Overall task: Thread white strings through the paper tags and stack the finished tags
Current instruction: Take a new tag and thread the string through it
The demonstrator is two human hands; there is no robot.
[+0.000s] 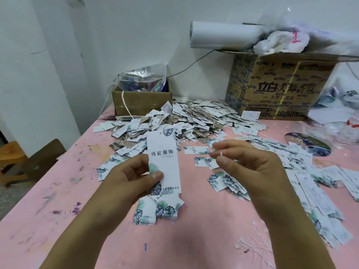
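Note:
My left hand [132,177] pinches a tall white paper tag [163,160] upright, thumb on its front; the tag has dark lettering and green leaf prints. To its right, my right hand [246,164] pinches the tip of a white string [221,153] between thumb and forefinger, apart from the tag. Below the held tag lies a small heap of leaf-printed tags [158,209] on the pink table [58,200]. A large pile of tags with strings [186,119] fills the far middle. Loose white strings [254,243] lie at the near right.
A small open cardboard box [141,101] with a plastic bag stands at the back left. A big printed carton [279,86] with a paper roll [223,34] and bags on top stands at the back right. More tags [318,191] spread along the right. A wooden stool [11,158] is left of the table.

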